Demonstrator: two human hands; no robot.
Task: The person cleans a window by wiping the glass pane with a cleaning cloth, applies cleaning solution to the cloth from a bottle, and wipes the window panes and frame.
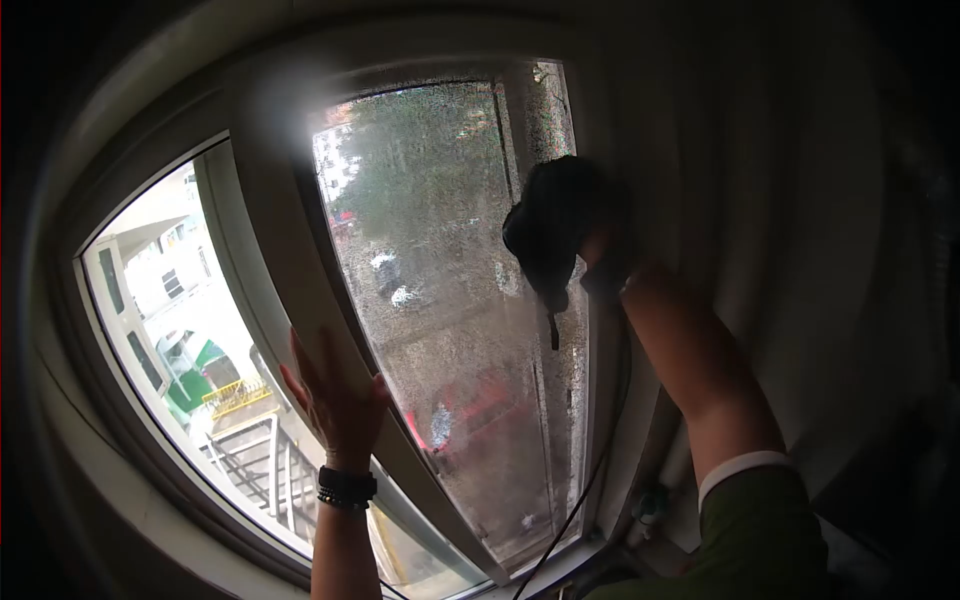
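My left hand (335, 405) lies against the upright frame bar (290, 240) between two window panes, its fingers spread and nothing in it. A dark band and a beaded bracelet (345, 488) circle that wrist. Farther up on the right, my right hand (603, 245) is closed on a black cloth (550, 225), bunched up with one end hanging down. The cloth is in front of the right edge of the speckled, hazy window pane (450, 330). Deep shadow hides most of my right fingers, and I cannot tell how firmly the cloth presses on the glass.
Left of the bar, a brighter window opening (170, 300) shows a building, a yellow railing and a pale metal frame outside. A thin dark cable (570, 520) runs up along the right window edge. The wall at the right (780, 200) is in dark shadow.
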